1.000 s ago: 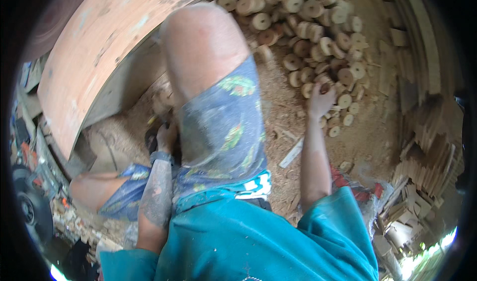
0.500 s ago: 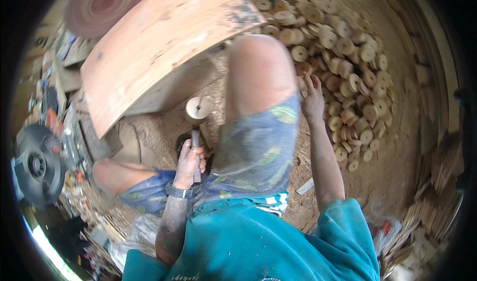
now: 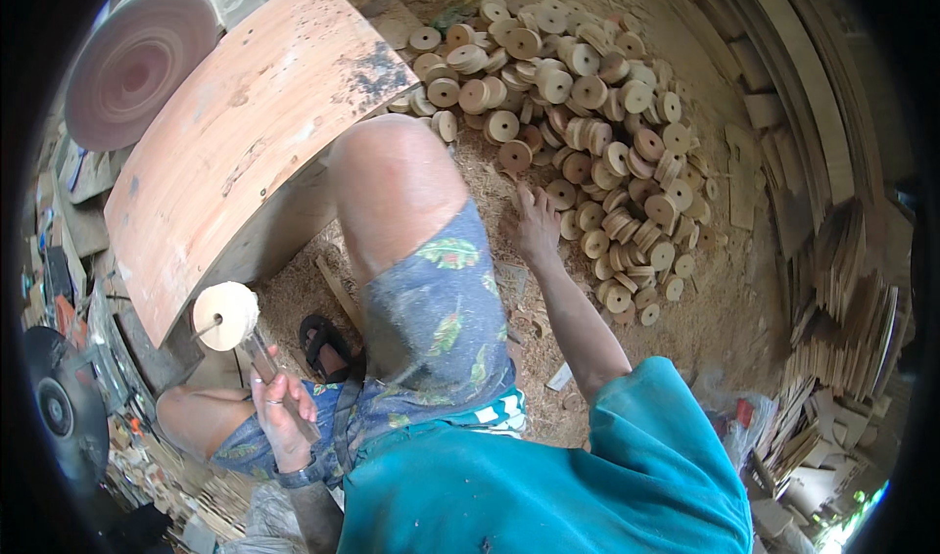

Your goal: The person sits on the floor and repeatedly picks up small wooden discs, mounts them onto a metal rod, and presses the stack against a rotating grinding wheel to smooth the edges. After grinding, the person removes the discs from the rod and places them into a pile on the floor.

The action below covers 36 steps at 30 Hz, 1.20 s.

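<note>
From my end, I see the left hand (image 3: 282, 415) low in the left of the frame, forearm rising from the lower edge and fingers wrapped around a stick (image 3: 263, 358). The stick slants up and to the left; at its far end sits a thick wooden wheel (image 3: 223, 317) with a thin rod (image 3: 207, 327) poking from its centre hole, just beside the lower corner of the bench (image 3: 259, 104). The right hand (image 3: 535, 225) reaches up near the middle of the frame, back of the hand showing, fingers partly spread at the lower left edge of the pile of wooden discs (image 3: 587, 89). I cannot tell whether its fingertips hold anything.

Half a second ago, I had the wheel nearer the middle, beside the knee (image 3: 399, 167); now it is farther left and lower in my view. The right hand, close by the knee then, now stands well apart from it.
</note>
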### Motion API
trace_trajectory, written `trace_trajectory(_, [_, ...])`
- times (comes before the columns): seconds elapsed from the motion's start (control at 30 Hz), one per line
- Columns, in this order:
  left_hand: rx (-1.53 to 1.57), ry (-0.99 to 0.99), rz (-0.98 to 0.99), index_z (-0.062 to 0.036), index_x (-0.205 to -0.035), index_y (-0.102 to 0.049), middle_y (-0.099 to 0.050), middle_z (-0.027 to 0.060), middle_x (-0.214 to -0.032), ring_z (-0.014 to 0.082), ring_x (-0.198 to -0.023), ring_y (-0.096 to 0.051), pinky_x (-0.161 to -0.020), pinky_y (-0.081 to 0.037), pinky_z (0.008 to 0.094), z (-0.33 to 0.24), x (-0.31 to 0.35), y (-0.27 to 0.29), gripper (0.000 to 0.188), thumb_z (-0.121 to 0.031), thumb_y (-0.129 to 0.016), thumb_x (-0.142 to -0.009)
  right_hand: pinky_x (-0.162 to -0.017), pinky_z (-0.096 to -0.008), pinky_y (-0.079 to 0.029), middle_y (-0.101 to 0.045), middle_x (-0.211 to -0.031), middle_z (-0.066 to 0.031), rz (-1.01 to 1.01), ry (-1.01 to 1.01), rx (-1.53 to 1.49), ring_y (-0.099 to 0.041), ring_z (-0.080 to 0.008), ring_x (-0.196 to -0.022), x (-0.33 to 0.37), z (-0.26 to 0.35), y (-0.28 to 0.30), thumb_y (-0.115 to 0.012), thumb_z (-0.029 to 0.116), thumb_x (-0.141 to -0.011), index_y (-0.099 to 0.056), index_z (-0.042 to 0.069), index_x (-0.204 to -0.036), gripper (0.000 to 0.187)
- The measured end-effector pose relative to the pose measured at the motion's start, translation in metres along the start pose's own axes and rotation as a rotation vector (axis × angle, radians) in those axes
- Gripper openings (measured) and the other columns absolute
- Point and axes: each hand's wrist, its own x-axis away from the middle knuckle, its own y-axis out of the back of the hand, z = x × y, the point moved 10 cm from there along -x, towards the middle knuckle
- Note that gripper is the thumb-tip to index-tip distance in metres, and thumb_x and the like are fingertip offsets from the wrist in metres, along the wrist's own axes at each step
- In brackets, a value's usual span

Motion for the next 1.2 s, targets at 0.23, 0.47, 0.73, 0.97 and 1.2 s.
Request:
trace_trajectory(0.23, [-0.035,-0.035,0.039,-0.0085,-0.142,-0.038,-0.046,0.0024,-0.073,0.0094,-0.045,-0.045,-0.039,-0.041,0.0237,-0.018,-0.004,-0.005,0.053,-0.016,-0.056,-0.093,-0.094,-0.0391,-0.049,-0.058,-0.125,-0.0190,-0.130,-0.280,-0.634,-0.060,-0.0339,-0.111,-0.023,-0.042,0.021,-0.074,0.015,-0.075,-0.051,0.004,-0.128,0.059])
trace_trajectory(0.47, [0.044,-0.020,0.017,-0.0043,-0.125,-0.045,-0.045,0.0022,-0.069,0.0108,-0.044,-0.045,-0.039,-0.042,0.0247,-0.014,0.004,-0.012,0.040,-0.014,-0.061,-0.089,-0.096,-0.0378,-0.047,-0.059,-0.124,-0.0142,-0.197,-0.207,-0.864,-0.059,-0.0281,-0.113,-0.047,-0.031,0.040,-0.076,0.015,-0.076,-0.053,0.009,-0.128,0.057])
trace_trajectory(0.73, [0.322,-0.106,0.117,-0.0131,-0.105,-0.043,-0.036,-0.0026,-0.061,0.0081,-0.039,-0.035,-0.038,-0.037,0.0249,-0.045,0.019,-0.038,0.019,-0.018,-0.058,-0.094,-0.090,-0.0379,-0.050,-0.056,-0.127,-0.0182,-0.394,0.057,-0.178,-0.061,-0.0276,-0.106,-0.050,0.057,0.110,-0.074,0.022,-0.081,-0.063,0.008,-0.123,0.045])
trace_trajectory(0.97, [0.270,-0.087,0.035,-0.0119,-0.105,-0.045,-0.036,-0.0028,-0.062,0.0083,-0.040,-0.036,-0.038,-0.036,0.0248,-0.046,0.015,-0.037,0.020,-0.017,-0.060,-0.094,-0.078,-0.0419,-0.053,-0.069,-0.099,-0.0262,0.421,0.939,-1.974,-0.067,-0.0360,-0.090,0.100,0.237,0.289,-0.064,0.046,-0.092,-0.069,-0.011,-0.103,0.058])
trace_trajectory(1.2, [0.259,-0.064,0.059,-0.0095,-0.103,-0.045,-0.038,-0.0018,-0.061,0.0093,-0.040,-0.038,-0.037,-0.037,0.0260,-0.037,0.017,-0.036,0.019,-0.015,-0.061,-0.093,-0.070,-0.0379,-0.052,-0.070,-0.095,-0.0233,0.160,0.816,-2.779,-0.068,-0.0314,-0.079,0.143,0.301,0.356,-0.067,0.040,-0.093,-0.067,-0.009,-0.106,0.050])
